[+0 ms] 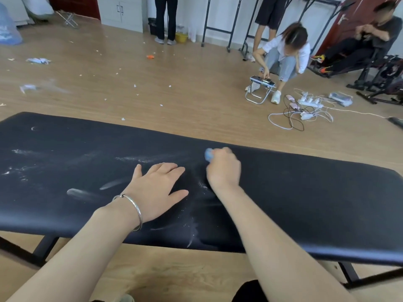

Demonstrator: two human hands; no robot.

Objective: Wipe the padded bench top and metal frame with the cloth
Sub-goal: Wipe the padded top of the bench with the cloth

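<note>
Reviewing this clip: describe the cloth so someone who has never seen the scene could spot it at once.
Find the long black padded bench top across the foreground. Near its far edge, the right hand is closed on a small cloth, which pokes out beyond the knuckles. It is the only pale blue thing on the black, white-smeared pad.

A wooden floor [174,83] fills the upper half of the frame, strewn with white paper scraps [135,86] and an orange scrap [150,56]. At upper left lies a crumpled blue-white wrapper [38,61]. In the upper right a person in a white shirt [285,53] crouches over a small folding stool [259,90] with a device on it. Just right of the stool, power strips [309,102] and tangled cables [292,118] lie on the floor. At top centre a standing person's dark trousers [165,16] show beside a yellow bucket [181,37]. At far right a seated person [370,38] is on black gym equipment
</note>
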